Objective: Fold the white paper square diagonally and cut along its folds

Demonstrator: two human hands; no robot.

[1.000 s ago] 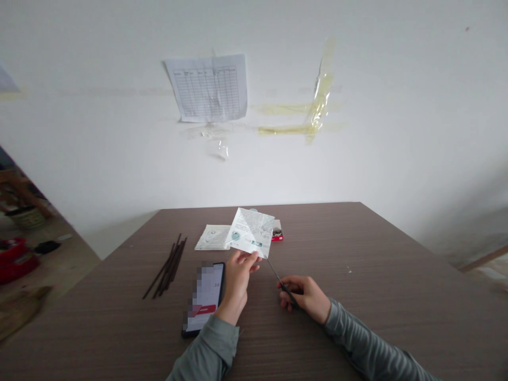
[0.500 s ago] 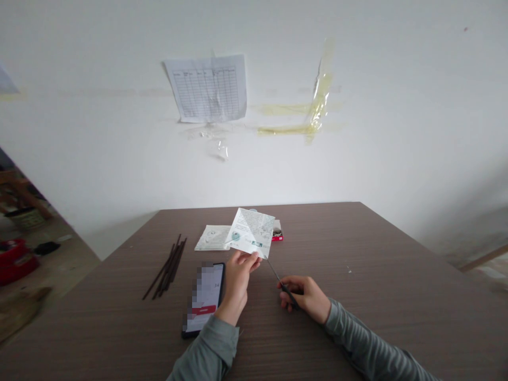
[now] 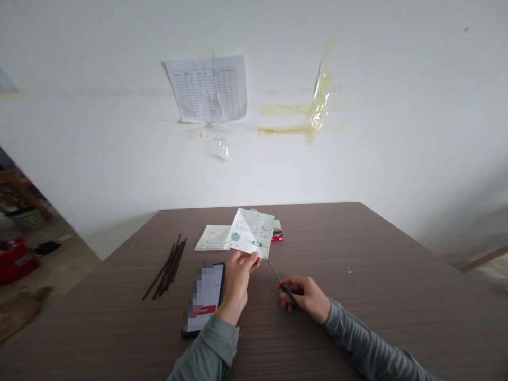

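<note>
My left hand (image 3: pixel 240 280) pinches a square printed paper (image 3: pixel 252 233) by its lower edge, holding it tilted above the table. Green marks and small lines of text cover its face. In my right hand (image 3: pixel 304 296) is a slim metal tool with a black handle (image 3: pixel 289 296); its kind is hard to make out. The thin metal end points up and left, reaching the paper's lower corner. Whether its tip touches the paper, I cannot tell. Behind the paper, to the left, lies a similar whitish printed packet (image 3: pixel 212 238), partly covered.
A phone (image 3: pixel 204 301) lies left of my left hand, its screen partly blurred out. Further left are several thin dark sticks (image 3: pixel 166 270). A small red-and-white box (image 3: pixel 277 233) shows behind the paper. The brown table (image 3: pixel 357 254) meets a white wall with a taped sheet (image 3: pixel 208 87).
</note>
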